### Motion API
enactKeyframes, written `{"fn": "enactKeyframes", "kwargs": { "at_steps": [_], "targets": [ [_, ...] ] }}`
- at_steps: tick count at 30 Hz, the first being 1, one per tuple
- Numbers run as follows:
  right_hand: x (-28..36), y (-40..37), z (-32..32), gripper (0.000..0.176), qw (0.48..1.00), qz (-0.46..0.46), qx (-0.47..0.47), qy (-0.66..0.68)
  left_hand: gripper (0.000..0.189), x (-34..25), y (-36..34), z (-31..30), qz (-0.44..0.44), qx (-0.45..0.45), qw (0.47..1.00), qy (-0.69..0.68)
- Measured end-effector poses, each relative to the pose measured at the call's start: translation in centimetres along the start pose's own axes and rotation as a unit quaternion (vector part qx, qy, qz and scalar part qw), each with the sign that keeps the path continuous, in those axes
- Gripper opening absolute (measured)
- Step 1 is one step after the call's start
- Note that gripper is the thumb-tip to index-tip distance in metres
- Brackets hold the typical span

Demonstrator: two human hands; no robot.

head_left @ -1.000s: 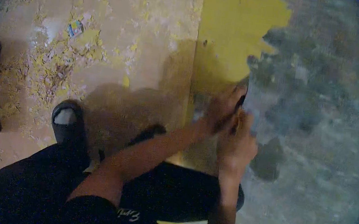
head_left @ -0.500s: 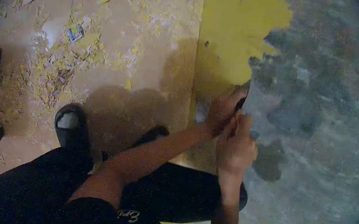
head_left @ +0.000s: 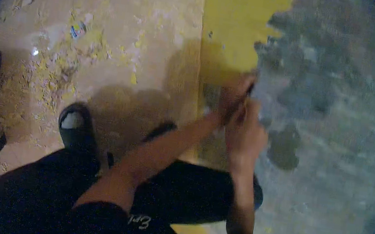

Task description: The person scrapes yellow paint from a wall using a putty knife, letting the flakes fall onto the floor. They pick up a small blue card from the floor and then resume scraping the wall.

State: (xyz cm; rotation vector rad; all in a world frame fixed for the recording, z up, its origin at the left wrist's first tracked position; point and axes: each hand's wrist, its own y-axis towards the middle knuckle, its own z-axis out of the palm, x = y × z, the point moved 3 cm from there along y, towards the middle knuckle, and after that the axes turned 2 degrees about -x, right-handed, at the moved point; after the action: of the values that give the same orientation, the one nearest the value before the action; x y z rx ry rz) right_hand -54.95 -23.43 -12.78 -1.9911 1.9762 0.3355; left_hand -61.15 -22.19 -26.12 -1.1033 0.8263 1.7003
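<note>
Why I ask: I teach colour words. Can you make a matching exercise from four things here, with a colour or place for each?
Things:
1. paint
2. shoe
3. flakes
4. bare wall

Descriptions:
a. grey and patchy
b. black
c. one unbroken yellow patch
d. scattered over the floor

Pairs: 1-c, 2-b, 3-d, 4-a

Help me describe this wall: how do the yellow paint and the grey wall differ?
The yellow paint is a bright, even, narrow strip; the grey wall is dull, mottled and far wider. The yellow paint lies left of the ragged edge, the grey wall right. Both meet where the left hand and right hand are.
</note>
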Motion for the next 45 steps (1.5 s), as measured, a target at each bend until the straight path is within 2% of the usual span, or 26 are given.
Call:
{"fn": "enactKeyframes", "kwargs": {
  "at_steps": [1, 4, 6, 8, 9, 12, 13, 14, 16, 19, 22, 23, 24, 26, 28, 30, 31, 32, 33, 34, 36, 37, 39, 42, 44, 45],
  "targets": [
    [-0.6, -0.7, 0.2, 0.018, 1.0, 0.008, 0.01, -0.01, 0.022, 0.1, -0.3, 0.3, 0.008, 0.007, 1.0, 0.026],
    [0.6, 1.6, -0.6, 0.015, 0.996, -0.062, -0.066, 0.014, 0.023, -1.7, -0.2, -0.6, 0.062, -0.024, 0.998, 0.015],
    [0.4, 0.5, -1.0, 0.014, 0.998, -0.029, -0.047, 0.011, 0.025, -1.6, 0.7, -0.5, 0.092, -0.07, 0.993, -0.02],
    [0.5, 1.0, 0.1, 0.014, 0.998, -0.048, -0.047, -0.015, 0.026, -0.8, 0.9, -0.4, -0.032, 0.034, 0.997, 0.064],
    [0.7, 1.8, 0.0, 0.014, 0.994, -0.081, -0.066, -0.034, 0.027, -2.4, 1.0, -1.8, 0.027, 0.008, 0.999, -0.045],
    [0.5, 0.6, -2.1, 0.016, 0.996, -0.056, -0.061, 0.035, 0.026, -2.6, -0.8, -0.3, 0.05, -0.04, 0.997, -0.038],
    [0.8, 1.8, -1.5, 0.016, 0.995, -0.058, -0.063, 0.041, 0.026, -1.5, 0.8, -0.4, 0.054, -0.04, 0.997, -0.032],
    [0.8, 2.6, -0.9, 0.016, 0.995, -0.067, -0.061, 0.032, 0.027, -0.2, 1.9, -0.2, 0.026, -0.024, 0.999, 0.01],
    [-0.3, 0.9, -0.7, 0.016, 0.997, -0.063, -0.041, 0.007, 0.028, 0.6, -0.6, 1.0, -0.022, 0.003, 0.999, 0.037],
    [0.8, 2.2, -1.6, 0.015, 0.997, -0.054, -0.057, 0.019, 0.028, 1.4, 1.7, 0.4, 0.013, 0.028, 0.995, 0.092],
    [-0.2, 1.4, -1.0, 0.014, 0.998, -0.024, -0.045, 0.039, 0.019, 2.3, 0.9, 2.1, 0.007, -0.02, 0.989, 0.149],
    [-0.3, 1.8, 0.0, 0.013, 0.998, -0.041, -0.044, 0.021, 0.017, 1.4, 2.1, 0.5, 0.03, 0.005, 0.995, 0.095],
    [0.0, 2.9, 0.2, 0.012, 0.996, -0.069, -0.059, 0.012, 0.017, 0.8, 1.9, 0.8, 0.032, 0.003, 0.995, 0.09],
    [0.3, 1.5, -2.0, 0.012, 0.996, -0.057, -0.067, 0.022, 0.016, -0.3, 1.3, 0.1, 0.012, 0.033, 0.993, 0.116],
    [0.9, 2.5, -1.9, 0.012, 0.996, -0.045, -0.069, 0.034, 0.017, -2.1, 1.9, -0.7, 0.074, -0.049, 0.996, 0.027],
    [0.1, 2.6, -0.1, 0.013, 0.998, -0.04, -0.031, 0.025, 0.019, -1.0, 1.8, -0.6, 0.005, 0.01, 0.997, 0.08],
    [-0.6, 1.6, 0.2, 0.013, 0.999, -0.033, -0.018, 0.014, 0.022, 0.0, 2.5, -0.9, 0.046, 0.016, 0.994, 0.1],
    [-0.6, 1.8, 0.3, 0.015, 0.998, -0.048, -0.035, 0.032, 0.022, -1.8, 3.2, -2.1, 0.051, 0.012, 0.994, 0.099],
    [0.0, 2.3, 0.4, 0.016, 0.995, -0.067, -0.056, 0.057, 0.023, -5.1, 3.8, -3.6, 0.036, 0.1, 0.978, 0.18],
    [0.6, 2.3, -0.1, 0.016, 0.993, -0.075, -0.063, 0.066, 0.023, -3.7, 2.9, -2.9, 0.048, 0.052, 0.987, 0.147],
    [0.6, 1.6, -0.6, 0.017, 1.0, 0.005, 0.025, 0.009, 0.022, -1.0, 1.2, -1.4, 0.08, -0.042, 0.993, 0.082],
    [0.6, 1.7, 0.1, 0.017, 0.999, 0.007, 0.032, 0.004, 0.023, -1.9, 1.9, -2.4, 0.025, 0.024, 0.996, 0.077],
    [0.8, 2.2, 1.2, 0.016, 1.0, -0.001, 0.0, 0.004, 0.023, -1.6, 1.8, -2.1, -0.039, 0.091, 0.993, 0.065],
    [0.1, 1.3, 1.4, 0.016, 0.998, -0.001, -0.024, 0.054, 0.029, 1.6, 2.1, -0.8, -0.009, 0.12, 0.987, 0.106],
    [-0.2, 0.8, 1.6, 0.015, 0.998, -0.005, -0.032, 0.06, 0.036, 0.7, 0.5, -0.7, 0.121, 0.045, 0.978, 0.167],
    [-0.4, 0.6, 1.6, 0.015, 0.997, -0.004, -0.035, 0.065, 0.036, 1.2, 0.8, -0.5, 0.116, 0.045, 0.978, 0.165]
  ]
}}
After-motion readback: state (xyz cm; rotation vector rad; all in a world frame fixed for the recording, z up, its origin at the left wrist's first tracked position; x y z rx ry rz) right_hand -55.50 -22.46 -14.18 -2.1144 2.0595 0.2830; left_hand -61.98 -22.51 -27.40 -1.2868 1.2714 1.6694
